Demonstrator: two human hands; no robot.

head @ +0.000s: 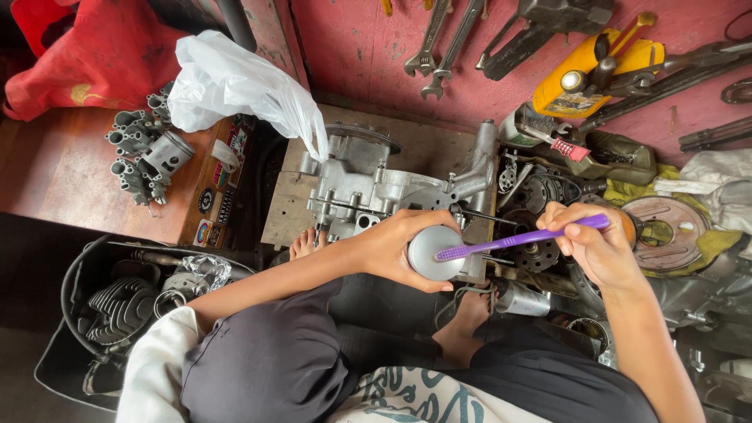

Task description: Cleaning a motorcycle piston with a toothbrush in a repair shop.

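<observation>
My left hand (392,244) grips a round grey metal piston (429,252), its flat crown turned up toward me. My right hand (591,247) holds a purple toothbrush (521,237) by its handle, and the bristle end rests on the piston crown. Both hands hover above a silver engine casing (368,184) that lies on a wooden board. My bare feet show below the hands, one beside the casing and one under the piston.
A white plastic bag (235,86) lies at upper left beside a metal cylinder part (149,157). Wrenches (439,47) and a yellow tool (583,74) lie on the red floor. Engine parts crowd the right; a black tub (117,301) with finned cylinders sits lower left.
</observation>
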